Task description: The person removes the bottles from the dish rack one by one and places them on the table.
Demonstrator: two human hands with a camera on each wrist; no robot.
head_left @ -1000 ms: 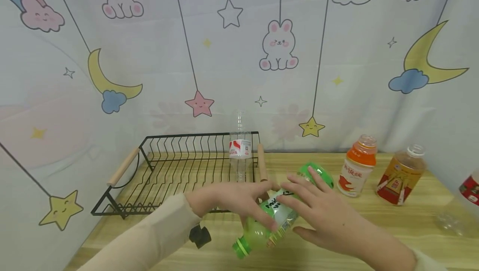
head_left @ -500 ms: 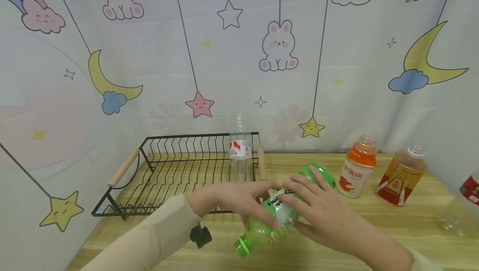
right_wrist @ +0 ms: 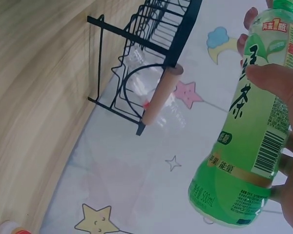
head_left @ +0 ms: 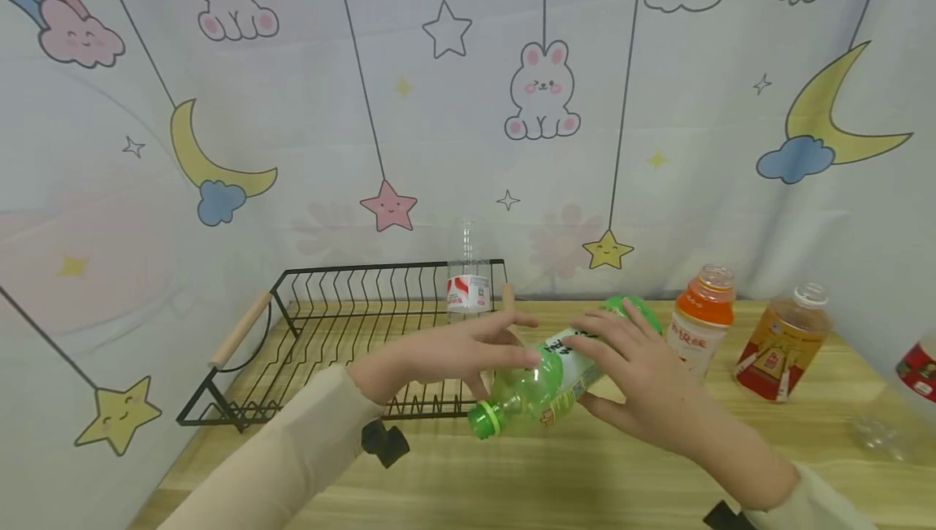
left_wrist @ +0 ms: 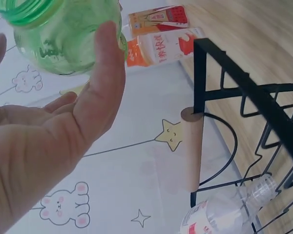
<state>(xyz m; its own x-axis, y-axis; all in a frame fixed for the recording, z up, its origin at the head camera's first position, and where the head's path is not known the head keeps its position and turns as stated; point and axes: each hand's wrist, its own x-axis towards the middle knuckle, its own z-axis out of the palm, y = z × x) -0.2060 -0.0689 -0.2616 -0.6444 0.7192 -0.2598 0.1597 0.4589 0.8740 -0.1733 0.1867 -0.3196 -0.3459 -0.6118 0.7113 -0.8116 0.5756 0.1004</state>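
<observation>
A green tea bottle (head_left: pixel 574 367) lies tilted in the air, its green cap (head_left: pixel 484 420) toward the lower left in the head view. My right hand (head_left: pixel 643 380) holds its base half, with the thumb across the label in the right wrist view. The fingers of my left hand (head_left: pixel 446 355) are extended at the bottle's shoulder, near the cap end. In the left wrist view, one left finger (left_wrist: pixel 107 63) overlaps the clear green plastic (left_wrist: pixel 53 44). Part of the label is hidden under the right hand.
A black wire rack (head_left: pixel 366 270) with wooden handles stands at left, holding a clear bottle (head_left: pixel 468 290) with a red-white label. On the table's right are an orange-and-white bottle (head_left: pixel 698 323), an amber drink bottle (head_left: pixel 782 343) and another clear bottle (head_left: pixel 881 432).
Both hands and the green tea bottle have shifted up and away from me, the cap end rising. The left hand's fingers have loosened and slid toward the bottle's shoulder.
</observation>
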